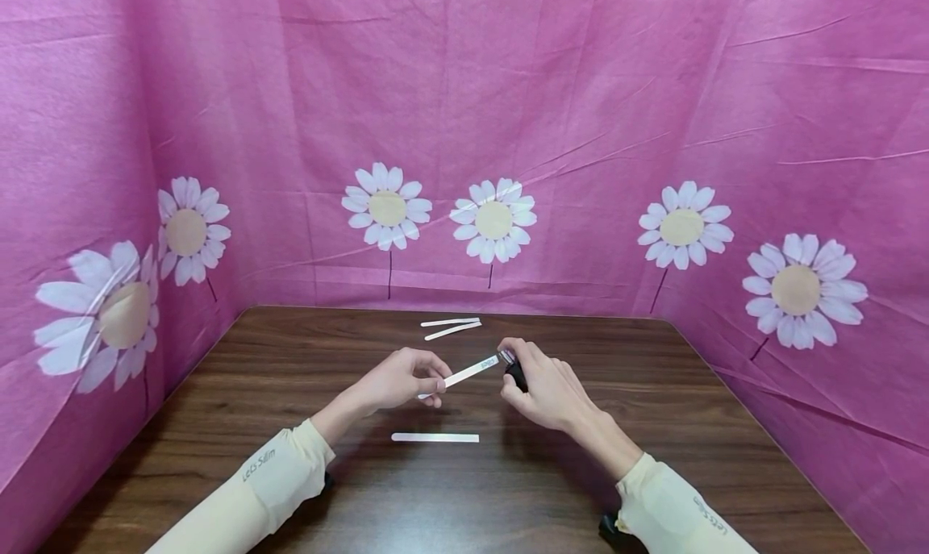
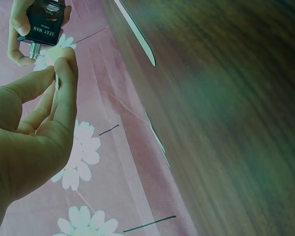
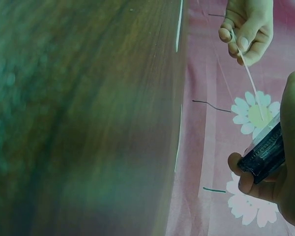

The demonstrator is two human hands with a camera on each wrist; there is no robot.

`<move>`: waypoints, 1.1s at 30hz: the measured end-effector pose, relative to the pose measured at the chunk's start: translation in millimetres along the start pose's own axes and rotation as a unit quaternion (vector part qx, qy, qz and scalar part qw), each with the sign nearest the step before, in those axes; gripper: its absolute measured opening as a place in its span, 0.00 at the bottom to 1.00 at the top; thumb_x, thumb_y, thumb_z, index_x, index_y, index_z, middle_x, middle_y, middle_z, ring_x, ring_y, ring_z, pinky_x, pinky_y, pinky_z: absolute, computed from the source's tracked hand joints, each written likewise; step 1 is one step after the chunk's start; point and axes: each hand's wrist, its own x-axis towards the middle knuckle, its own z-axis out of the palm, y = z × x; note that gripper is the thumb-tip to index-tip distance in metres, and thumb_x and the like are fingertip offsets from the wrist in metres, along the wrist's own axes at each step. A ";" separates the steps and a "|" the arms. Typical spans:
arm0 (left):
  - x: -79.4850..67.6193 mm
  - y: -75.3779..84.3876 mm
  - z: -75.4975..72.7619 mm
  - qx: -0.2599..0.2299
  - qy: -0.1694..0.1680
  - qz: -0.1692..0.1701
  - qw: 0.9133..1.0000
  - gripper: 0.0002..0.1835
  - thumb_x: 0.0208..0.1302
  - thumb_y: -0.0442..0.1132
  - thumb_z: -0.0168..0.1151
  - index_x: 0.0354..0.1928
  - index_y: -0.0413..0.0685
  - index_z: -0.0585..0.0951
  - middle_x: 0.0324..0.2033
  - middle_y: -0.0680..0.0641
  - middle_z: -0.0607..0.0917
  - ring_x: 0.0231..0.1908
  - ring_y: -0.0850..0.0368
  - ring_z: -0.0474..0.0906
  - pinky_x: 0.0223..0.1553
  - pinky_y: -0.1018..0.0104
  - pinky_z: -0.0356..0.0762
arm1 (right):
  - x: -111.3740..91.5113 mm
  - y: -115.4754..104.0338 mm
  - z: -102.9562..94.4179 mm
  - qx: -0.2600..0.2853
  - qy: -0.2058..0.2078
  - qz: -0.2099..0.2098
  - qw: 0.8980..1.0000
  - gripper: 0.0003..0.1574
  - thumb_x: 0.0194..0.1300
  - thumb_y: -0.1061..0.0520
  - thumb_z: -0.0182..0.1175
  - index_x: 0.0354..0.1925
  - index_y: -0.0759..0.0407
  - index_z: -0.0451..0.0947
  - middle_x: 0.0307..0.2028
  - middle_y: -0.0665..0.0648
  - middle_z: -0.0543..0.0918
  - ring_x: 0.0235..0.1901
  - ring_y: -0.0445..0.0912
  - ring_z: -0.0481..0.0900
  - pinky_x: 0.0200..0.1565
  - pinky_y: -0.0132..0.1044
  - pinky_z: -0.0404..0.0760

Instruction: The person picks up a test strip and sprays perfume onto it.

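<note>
Between thumb and fingers, my left hand (image 1: pixel 399 379) pinches a white paper test strip (image 1: pixel 470 371), which slants up to the right with small print near its far end. My right hand (image 1: pixel 553 385) grips a black perfume bottle (image 1: pixel 516 375), its index finger at the silver spray top (image 1: pixel 506 356). That spray top faces the strip's printed end, very close to it. In the left wrist view the bottle (image 2: pixel 43 24) bears the words SEXY MAN. The right wrist view shows fingers wrapped around the dark glass bottle (image 3: pixel 265 155).
Another white strip (image 1: pixel 435 438) lies flat on the brown wooden table (image 1: pixel 348 489), nearer the front. Two more strips (image 1: pixel 452 330) lie toward the back, their right ends together. A pink cloth (image 1: pixel 581 94) with printed daisies surrounds the table's back and sides.
</note>
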 end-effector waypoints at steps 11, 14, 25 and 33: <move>-0.5 1.1 0.6 -0.007 0.002 -0.004 1.000 0.07 0.68 0.25 0.61 0.46 0.33 0.83 0.35 0.30 0.84 0.32 0.41 0.87 0.42 0.41 0.82 | -0.3 -1.3 -0.4 0.004 0.000 0.002 1.000 0.29 0.58 0.49 0.59 0.59 0.44 0.69 0.37 0.44 0.75 0.21 0.41 0.70 0.21 0.36 0.68; -0.1 0.6 0.3 -0.005 0.002 -0.003 1.000 0.07 0.69 0.25 0.61 0.46 0.33 0.83 0.35 0.30 0.84 0.32 0.41 0.87 0.42 0.41 0.83 | -0.1 -1.5 -0.5 0.004 0.000 0.001 1.000 0.29 0.58 0.49 0.58 0.59 0.44 0.69 0.37 0.44 0.75 0.21 0.41 0.70 0.21 0.36 0.68; 0.9 -1.8 2.5 -0.005 0.002 -0.002 1.000 0.07 0.69 0.25 0.61 0.46 0.33 0.83 0.34 0.34 0.85 0.32 0.41 0.87 0.42 0.42 0.83 | 0.1 -2.2 -3.3 0.004 0.002 0.001 1.000 0.29 0.58 0.49 0.59 0.58 0.44 0.70 0.38 0.44 0.76 0.23 0.42 0.72 0.22 0.37 0.70; -2.1 -3.0 4.0 -0.006 0.002 -0.005 1.000 0.06 0.69 0.25 0.61 0.45 0.33 0.83 0.33 0.35 0.85 0.32 0.41 0.87 0.41 0.42 0.83 | -2.2 -2.3 0.5 0.005 0.005 -0.006 1.000 0.29 0.58 0.49 0.60 0.59 0.44 0.70 0.37 0.43 0.76 0.22 0.40 0.71 0.22 0.35 0.70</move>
